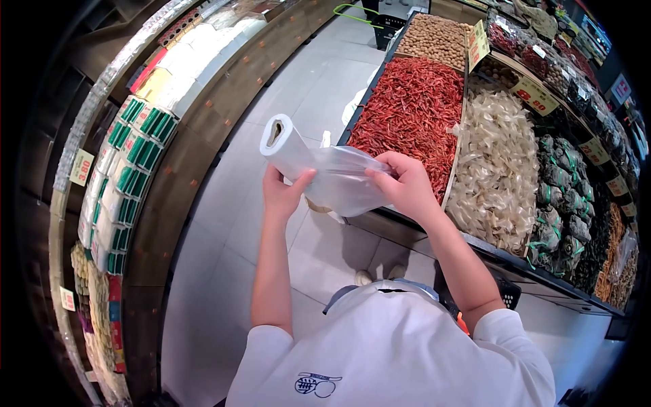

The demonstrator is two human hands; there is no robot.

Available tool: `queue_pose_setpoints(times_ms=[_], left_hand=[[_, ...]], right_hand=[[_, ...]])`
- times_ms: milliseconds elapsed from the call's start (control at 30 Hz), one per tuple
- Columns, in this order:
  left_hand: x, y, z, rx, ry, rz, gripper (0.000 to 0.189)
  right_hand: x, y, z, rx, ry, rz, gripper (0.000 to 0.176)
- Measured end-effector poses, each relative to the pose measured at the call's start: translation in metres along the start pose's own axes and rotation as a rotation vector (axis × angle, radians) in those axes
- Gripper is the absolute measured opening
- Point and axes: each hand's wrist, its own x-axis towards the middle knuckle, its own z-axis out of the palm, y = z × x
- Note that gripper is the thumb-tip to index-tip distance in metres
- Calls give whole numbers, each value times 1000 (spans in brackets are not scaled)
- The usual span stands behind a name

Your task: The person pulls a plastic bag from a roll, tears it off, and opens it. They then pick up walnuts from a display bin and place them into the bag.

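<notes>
A roll of clear plastic bags (287, 147) is held up over the aisle, tilted, its hollow core showing at the upper end. My left hand (283, 193) grips the roll near its lower part, thumb pressed on the film. Between my hands stretches a loose plastic bag (346, 180), partly drawn off the roll. The fingers of my right hand (405, 183) pinch this bag's far edge. Just beyond my right hand lies a bin of dried red chillies (413, 102).
To the right, a display holds walnut-like goods (434, 41), pale dried pieces (495, 169) and dark bundles tied in green (561, 197). Shelves with green-and-white packs (139, 142) line the left. A black basket (390, 28) with a green handle stands at the far end.
</notes>
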Motion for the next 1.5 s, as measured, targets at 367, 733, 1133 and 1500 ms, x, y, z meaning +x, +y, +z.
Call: queue_pose_setpoints(times_ms=[367,733,1133,1500], left_hand=[[6,-2,3,27,70,170,67],[13,5,3,-119,10,193,72],[22,14,4,-311,-58,187,65],[13,23,20,-62,208,202,67]], right_hand=[[-14,9,-63,-79,114,43,11],[-38,4,-107,-14,233,112,6],[-80,-1,-149,-103,248,180,8],[-85,0,-172,-17,323,173,10]])
